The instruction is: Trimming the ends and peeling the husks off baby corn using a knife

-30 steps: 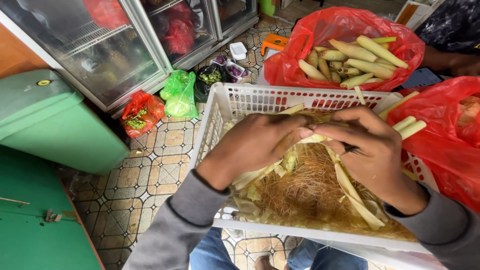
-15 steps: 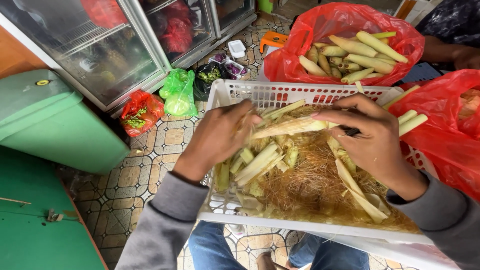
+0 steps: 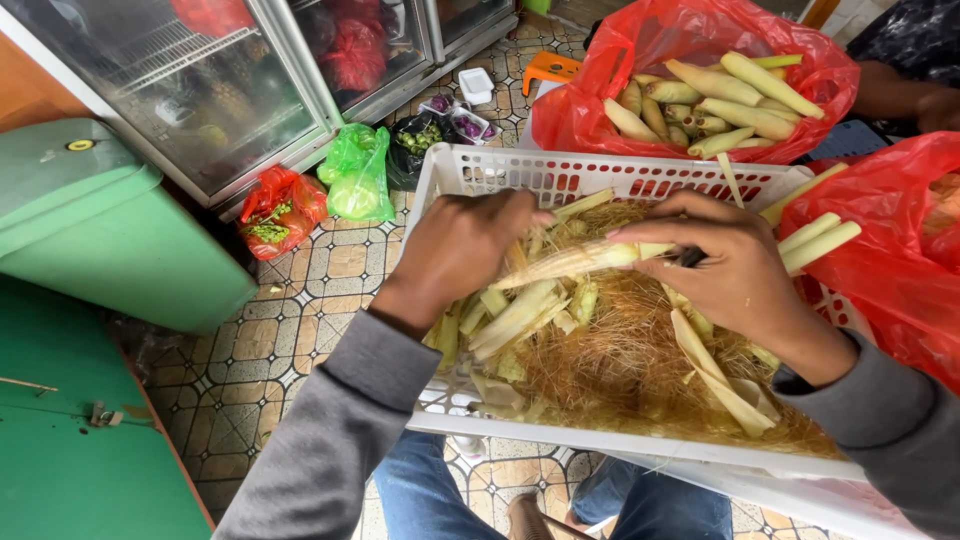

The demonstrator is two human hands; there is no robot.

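While each grip [image 3: 600, 255] pinching a corn ear [image 3: 580, 262], white basket [image 3: 520, 172] over tiled floor [image 3: 250, 350].

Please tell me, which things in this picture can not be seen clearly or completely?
- Head view: the dark tool in the right hand is mostly hidden by its fingers; its kind cannot be told.
- The floor of the white basket is covered by husks and corn silk.
- The red bag on the right is cut off by the edge.
- The shelves behind the glass door are blurred by reflections.
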